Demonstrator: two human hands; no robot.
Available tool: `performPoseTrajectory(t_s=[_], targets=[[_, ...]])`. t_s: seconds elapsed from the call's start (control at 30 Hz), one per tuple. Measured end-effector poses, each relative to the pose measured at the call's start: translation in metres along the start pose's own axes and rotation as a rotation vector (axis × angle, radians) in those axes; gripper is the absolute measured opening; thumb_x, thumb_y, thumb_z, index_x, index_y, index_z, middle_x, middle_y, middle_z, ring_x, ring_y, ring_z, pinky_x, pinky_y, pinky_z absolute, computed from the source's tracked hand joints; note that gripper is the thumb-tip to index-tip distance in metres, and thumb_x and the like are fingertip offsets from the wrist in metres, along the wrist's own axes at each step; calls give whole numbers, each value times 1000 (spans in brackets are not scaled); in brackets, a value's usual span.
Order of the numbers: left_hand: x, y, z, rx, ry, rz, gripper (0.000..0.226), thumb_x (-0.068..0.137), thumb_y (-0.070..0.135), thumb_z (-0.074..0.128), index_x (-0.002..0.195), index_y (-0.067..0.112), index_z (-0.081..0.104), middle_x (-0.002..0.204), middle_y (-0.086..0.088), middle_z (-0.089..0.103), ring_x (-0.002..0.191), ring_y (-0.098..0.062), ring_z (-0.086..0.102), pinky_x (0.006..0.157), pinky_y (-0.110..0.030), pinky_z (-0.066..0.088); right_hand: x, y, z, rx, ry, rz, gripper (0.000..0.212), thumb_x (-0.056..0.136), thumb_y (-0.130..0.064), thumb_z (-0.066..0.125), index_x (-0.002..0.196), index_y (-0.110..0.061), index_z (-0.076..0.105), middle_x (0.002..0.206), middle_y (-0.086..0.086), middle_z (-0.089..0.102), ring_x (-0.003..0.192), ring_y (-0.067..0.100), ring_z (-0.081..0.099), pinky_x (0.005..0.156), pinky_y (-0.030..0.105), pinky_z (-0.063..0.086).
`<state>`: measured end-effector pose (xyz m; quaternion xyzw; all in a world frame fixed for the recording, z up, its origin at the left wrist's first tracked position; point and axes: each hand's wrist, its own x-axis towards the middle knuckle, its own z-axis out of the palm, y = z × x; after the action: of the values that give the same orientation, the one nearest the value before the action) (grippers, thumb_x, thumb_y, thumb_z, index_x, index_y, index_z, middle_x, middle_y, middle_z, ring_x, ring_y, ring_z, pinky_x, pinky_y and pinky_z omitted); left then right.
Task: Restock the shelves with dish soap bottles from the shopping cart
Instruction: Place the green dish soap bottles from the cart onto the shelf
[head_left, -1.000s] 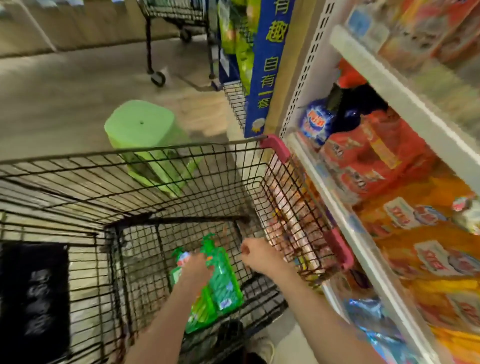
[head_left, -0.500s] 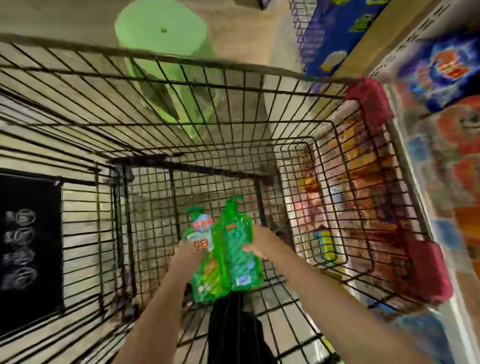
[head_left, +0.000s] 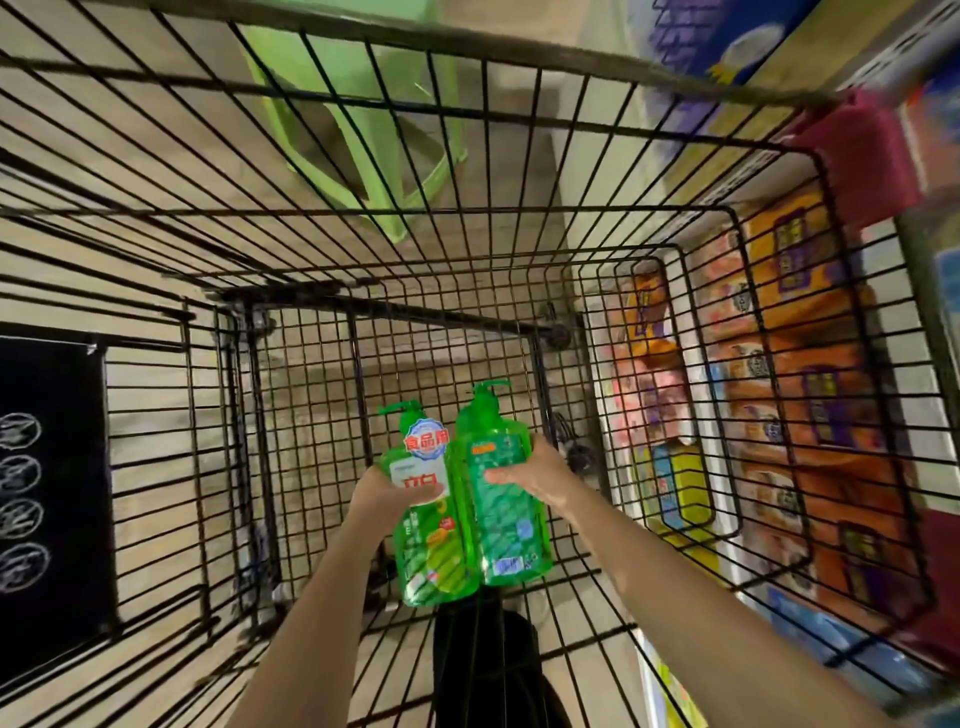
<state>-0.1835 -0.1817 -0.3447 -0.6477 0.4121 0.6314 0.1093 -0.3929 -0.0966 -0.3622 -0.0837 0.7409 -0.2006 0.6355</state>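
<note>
We are in a shop, in a supermarket aisle. The fingers (head_left: 501, 475) of our left hand (head_left: 384, 493) and right hand (head_left: 543, 480) hold two green dish soap bottles (head_left: 431, 545) with printed retail labels, down inside a black wire shopping cart (head_left: 467, 249) whose mesh walls rise on every side of them. Right of our fingers, beyond the wire, a shelf (head_left: 875, 280) carries rows of matching orange and yellow packaged goods (head_left: 815, 332). Past our fingertips, beyond the cart's front wall, a green plastic stool (head_left: 337, 130) stands on a pale wood-look floor (head_left: 130, 130). Further off to the right hangs a blue printed banner (head_left: 727, 41).
</note>
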Motion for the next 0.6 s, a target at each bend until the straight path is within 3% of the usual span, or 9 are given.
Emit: performPoseTrajectory(t_s=[0.17, 0.3, 0.37, 0.43, 0.47, 0.6], targets=[[14, -4, 2, -3, -55, 28, 79, 27, 58, 91, 98, 29, 70, 95, 6, 74, 92, -16, 70, 90, -41, 53, -1, -7, -13, 27, -80, 47, 61, 45, -18, 93, 101, -7, 71, 96, 8, 74, 88, 23, 72, 83, 39, 57], [13, -4, 2, -44, -59, 52, 85, 23, 56, 93, 98, 23, 71, 95, 1, 75, 92, -21, 70, 92, -48, 51, -1, -7, -13, 6, -38, 40, 87, 21, -35, 93, 100, -9, 70, 96, 6, 74, 85, 20, 72, 82, 40, 58], [11, -6, 2, -5, -44, 73, 76, 29, 56, 93, 95, 26, 71, 94, 2, 75, 91, -21, 70, 91, -50, 52, -11, -14, -13, -45, 12, 33, 81, 27, -33, 94, 101, -10, 70, 96, 5, 73, 83, 16, 71, 76, 31, 58], [1, 0, 5, 56, 30, 73, 60, 41, 46, 94, 92, 28, 68, 91, 5, 74, 88, -18, 70, 88, -46, 53, -22, -20, -16, -107, 45, 19, 61, 44, -23, 94, 100, -13, 71, 94, 0, 72, 83, 13, 68, 68, 20, 53], [-3, 3, 6, 75, 65, 68, 64, 42, 44, 94, 97, 28, 65, 91, 7, 73, 87, -16, 69, 87, -42, 54, -26, -23, -18, -142, 59, 10, 58, 48, -21, 93, 101, -16, 71, 94, -2, 72, 84, 12, 67, 68, 19, 51], [-21, 16, 11, 229, 136, 120, 85, 40, 50, 91, 111, 20, 55, 97, 7, 69, 87, -13, 65, 76, -30, 53, -43, -27, -28, -256, 143, -45, 79, 28, -44, 89, 101, -25, 68, 96, -7, 72, 88, 11, 67, 82, 30, 55]])
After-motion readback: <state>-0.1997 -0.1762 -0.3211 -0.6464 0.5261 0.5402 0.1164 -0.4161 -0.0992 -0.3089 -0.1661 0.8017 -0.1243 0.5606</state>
